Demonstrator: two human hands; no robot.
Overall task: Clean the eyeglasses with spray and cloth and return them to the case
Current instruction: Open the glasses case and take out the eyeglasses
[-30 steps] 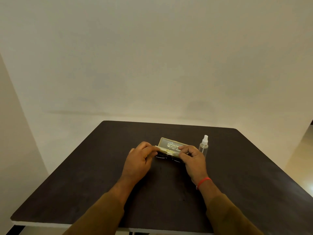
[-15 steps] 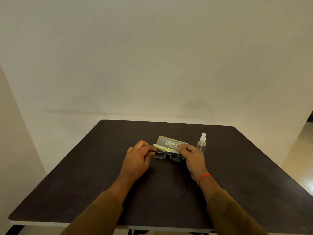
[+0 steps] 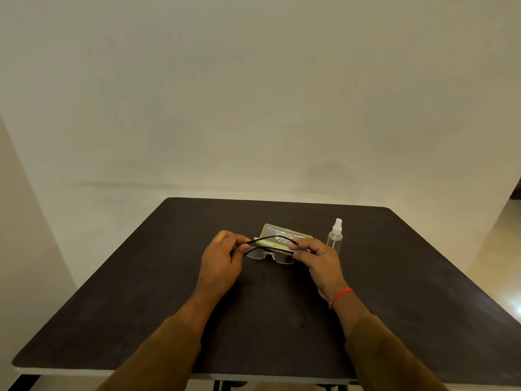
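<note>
Rimless eyeglasses with thin dark temples hang just above the dark table, held at both ends. My left hand pinches the left temple and my right hand grips the right end. One temple is folded across the lenses. Behind the glasses lies an open yellowish case with printed text inside its lid. A small clear spray bottle with a white nozzle stands upright just right of the case. I cannot make out a cloth.
The table's front edge runs along the bottom of the view and its back edge meets a plain pale wall. A lit floor patch shows at the far right.
The glasses have come out of the case and toward me, lifted off it. Both hands moved slightly nearer and higher with them.
</note>
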